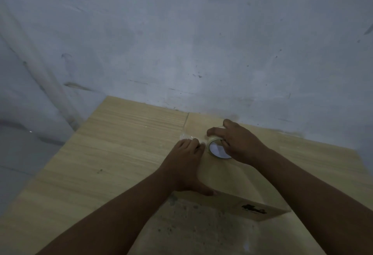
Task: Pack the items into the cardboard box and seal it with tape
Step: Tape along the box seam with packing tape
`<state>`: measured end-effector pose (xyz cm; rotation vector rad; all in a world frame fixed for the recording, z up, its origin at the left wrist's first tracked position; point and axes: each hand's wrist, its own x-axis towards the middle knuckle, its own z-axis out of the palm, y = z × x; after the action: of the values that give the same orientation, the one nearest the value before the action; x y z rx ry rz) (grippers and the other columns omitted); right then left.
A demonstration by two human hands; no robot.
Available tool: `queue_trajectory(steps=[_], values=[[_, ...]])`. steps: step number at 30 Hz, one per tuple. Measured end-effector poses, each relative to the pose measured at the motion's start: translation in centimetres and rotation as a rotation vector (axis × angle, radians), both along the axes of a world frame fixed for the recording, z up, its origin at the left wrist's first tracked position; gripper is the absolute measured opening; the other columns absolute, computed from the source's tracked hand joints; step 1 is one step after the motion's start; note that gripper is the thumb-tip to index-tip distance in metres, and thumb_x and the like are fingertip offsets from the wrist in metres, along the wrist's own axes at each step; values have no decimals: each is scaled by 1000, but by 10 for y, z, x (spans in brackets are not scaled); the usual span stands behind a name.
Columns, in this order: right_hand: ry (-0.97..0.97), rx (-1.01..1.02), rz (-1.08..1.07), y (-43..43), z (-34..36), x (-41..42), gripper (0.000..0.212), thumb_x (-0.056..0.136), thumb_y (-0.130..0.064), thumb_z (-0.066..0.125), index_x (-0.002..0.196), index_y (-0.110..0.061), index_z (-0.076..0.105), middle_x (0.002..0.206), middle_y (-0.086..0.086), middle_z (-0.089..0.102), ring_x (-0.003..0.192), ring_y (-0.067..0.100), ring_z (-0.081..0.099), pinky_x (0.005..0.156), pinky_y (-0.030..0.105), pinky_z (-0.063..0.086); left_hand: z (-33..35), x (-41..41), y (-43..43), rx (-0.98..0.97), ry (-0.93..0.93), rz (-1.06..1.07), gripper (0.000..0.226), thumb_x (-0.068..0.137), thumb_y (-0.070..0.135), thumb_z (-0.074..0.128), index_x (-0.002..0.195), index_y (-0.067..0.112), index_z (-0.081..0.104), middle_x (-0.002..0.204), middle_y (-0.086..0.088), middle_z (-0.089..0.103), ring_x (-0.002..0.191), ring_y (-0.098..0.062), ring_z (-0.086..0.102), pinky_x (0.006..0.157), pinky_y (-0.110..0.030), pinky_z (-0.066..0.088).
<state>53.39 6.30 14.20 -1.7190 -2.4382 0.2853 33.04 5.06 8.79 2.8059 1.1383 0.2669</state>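
Note:
A closed cardboard box (268, 154) lies on the wooden table, its top facing up and a black printed mark on its near side. My right hand (240, 143) grips a roll of clear tape (217, 148) standing on the box top near the box's left edge. A short shiny strip of tape (186, 136) runs from the roll to that edge. My left hand (186, 164) lies flat on the box, fingertips pressing on the strip just left of the roll, thumb resting at the near edge. The packed items are hidden.
The light wood-grain table (113, 154) spreads out to the left of the box. A stained blue-grey wall (181, 43) rises right behind the table and box. A dusty, speckled cardboard face (201, 228) slopes down toward me. The light is dim.

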Motion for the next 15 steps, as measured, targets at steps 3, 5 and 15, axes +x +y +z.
queue_trajectory(steps=[3,5,15], values=[[18,20,6,-3,0,-1,54,85,-23,29,132,-28,54,90,4,34,67,18,29,56,30,19,0,5,3,33,31,-8,123,49,100,39,131,10,48,116,-6,51,103,-26,45,99,-41,35],[58,24,13,-4,1,-4,51,85,-25,31,131,-29,54,89,1,30,63,11,25,52,28,18,0,9,3,40,43,-13,125,48,101,39,133,10,46,117,-8,50,103,-27,44,99,-43,35],[86,4,36,-9,8,-3,46,90,-24,34,128,-27,60,93,5,33,76,16,25,65,30,26,-3,7,1,55,-10,-17,125,50,101,38,137,12,47,122,-11,51,108,-28,44,98,-43,37]])
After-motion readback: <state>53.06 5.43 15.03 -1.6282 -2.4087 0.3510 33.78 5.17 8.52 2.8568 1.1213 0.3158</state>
